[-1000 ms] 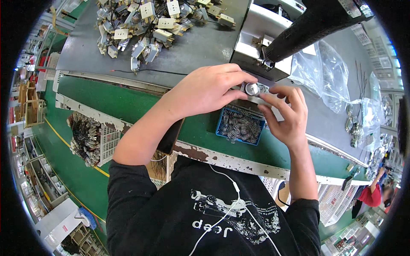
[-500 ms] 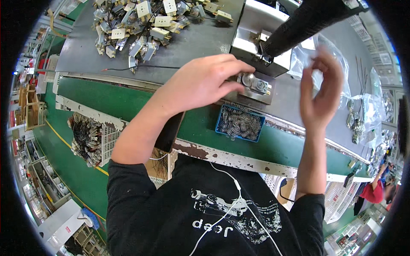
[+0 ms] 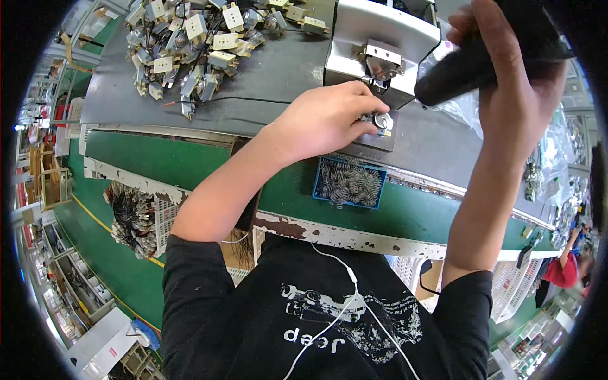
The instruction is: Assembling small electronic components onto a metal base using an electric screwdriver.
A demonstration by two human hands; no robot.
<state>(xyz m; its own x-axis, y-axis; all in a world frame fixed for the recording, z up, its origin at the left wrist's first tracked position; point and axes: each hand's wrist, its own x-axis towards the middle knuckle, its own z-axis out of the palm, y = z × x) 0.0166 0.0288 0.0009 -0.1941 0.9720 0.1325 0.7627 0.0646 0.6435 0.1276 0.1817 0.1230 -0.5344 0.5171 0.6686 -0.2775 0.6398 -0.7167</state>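
Factory floor painted green runs along the left of the view, with shelving and crates beyond it, and across the middle stretches a long grey worktop (image 3: pixel 266 95) edged by a chipped green rail. At the far left of that worktop lies a heap of small electrical parts (image 3: pixel 190 44), cream and metal blocks tangled with wires. Straight ahead stands a small grey press (image 3: pixel 380 50) with a metal head, and under its head sits a round metal part (image 3: pixel 382 120) on a flat plate. The left hand (image 3: pixel 323 120) rests on the plate beside it, its fingers (image 3: pixel 367 104) curled and pressed around the near side of the round part, steadying it in its seat. The right hand (image 3: pixel 513 82) is raised high and closed in a full grip around the black lever handle (image 3: pixel 462 66) of the press, which slants up and to the right. Just below the plate, on the green rail, a blue tray (image 3: pixel 349 183) holds a mass of small metal springs. A clear plastic bag (image 3: pixel 563 145) of more pieces lies to the right. Judging by how things lie, the part is already seated and held, and the handle is gripped but looks to be up, so the pressing stroke seems not yet made; the large heap suggests plenty of pieces remain.
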